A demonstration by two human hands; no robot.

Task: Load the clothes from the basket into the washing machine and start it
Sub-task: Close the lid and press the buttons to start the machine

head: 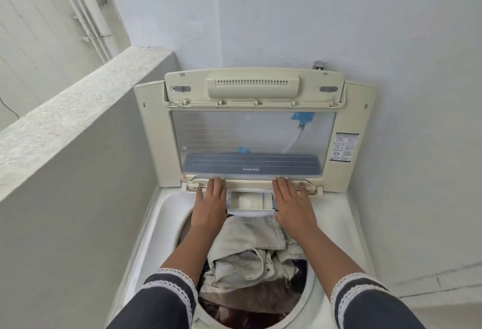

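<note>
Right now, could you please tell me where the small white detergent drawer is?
In the head view, the small white detergent drawer sits pulled out at the tub's back rim, between the left hand and right hand.

1. The arms hide part of the clothes (250, 255) in the drum.
2. The print on the lid's label (343, 146) is too small to read.
3. The washing machine (156, 229) front is cut off by the bottom edge.
</note>
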